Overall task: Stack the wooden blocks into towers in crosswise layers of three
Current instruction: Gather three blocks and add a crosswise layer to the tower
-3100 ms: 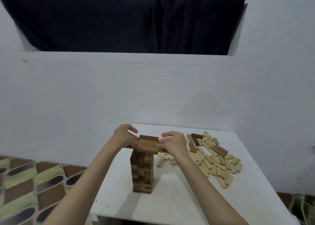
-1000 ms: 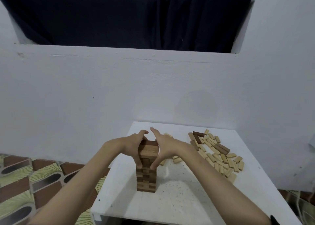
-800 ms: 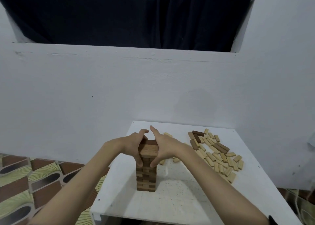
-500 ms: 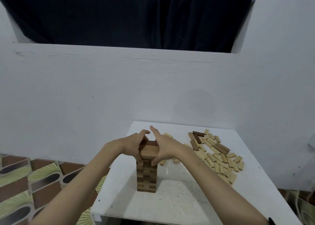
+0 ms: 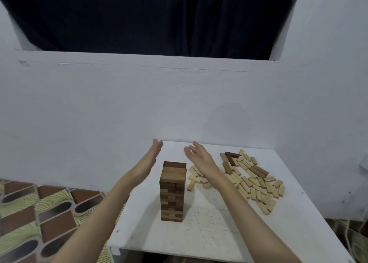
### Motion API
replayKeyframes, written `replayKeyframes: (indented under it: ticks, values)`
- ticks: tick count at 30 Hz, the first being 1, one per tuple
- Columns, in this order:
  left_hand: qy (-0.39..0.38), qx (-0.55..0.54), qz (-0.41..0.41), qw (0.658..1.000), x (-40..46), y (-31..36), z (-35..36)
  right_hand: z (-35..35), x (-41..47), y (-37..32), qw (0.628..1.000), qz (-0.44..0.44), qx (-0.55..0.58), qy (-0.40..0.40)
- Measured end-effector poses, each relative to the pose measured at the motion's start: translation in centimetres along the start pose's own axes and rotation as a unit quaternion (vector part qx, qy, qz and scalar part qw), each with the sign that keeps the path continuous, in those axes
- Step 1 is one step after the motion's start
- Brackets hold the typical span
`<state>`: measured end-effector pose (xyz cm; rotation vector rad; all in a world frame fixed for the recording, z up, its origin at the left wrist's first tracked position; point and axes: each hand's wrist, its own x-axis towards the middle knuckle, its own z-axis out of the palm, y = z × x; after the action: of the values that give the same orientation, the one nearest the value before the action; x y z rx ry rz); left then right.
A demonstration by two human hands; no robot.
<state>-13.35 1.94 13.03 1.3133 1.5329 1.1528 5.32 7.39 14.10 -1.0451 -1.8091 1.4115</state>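
The block tower (image 5: 172,191) stands upright on the white desk (image 5: 209,227), left of its middle and set back from the near edge, with bare desk in front of it and to its right. Its top layer runs crosswise to the one below, and the far block on top is darker brown. Both hands are lifted off it. The left hand (image 5: 148,162) hangs just left of the tower's top, fingers straight and together, its grip loose and holding nothing. The right hand (image 5: 200,159) hangs just right of the top, fingers spread and relaxed, also holding nothing. Neither touches the wood.

The loose blocks (image 5: 251,180) lie scattered flat on the right half of the desk, mostly pale with a few dark ones, reaching close to the right edge; a few sit just right of the tower. The desk's far edge meets the white wall (image 5: 119,107). Left of the desk is patterned floor (image 5: 35,213). A dark curtain (image 5: 149,15) hangs above. No writing shows anywhere.
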Motion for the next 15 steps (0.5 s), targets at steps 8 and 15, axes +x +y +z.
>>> replayKeyframes:
  ticks: [8, 15]
  values:
    - [0.056, -0.208, -0.053, 0.975, 0.1, -2.9, 3.6, 4.2, -0.7, 2.7, 0.971, 0.010, 0.218, 0.102]
    - [0.080, -0.238, -0.050, 0.967, -0.3, -2.5, 4.9, 5.8, -0.6, 3.1, 0.959, 0.027, 0.271, 0.082]
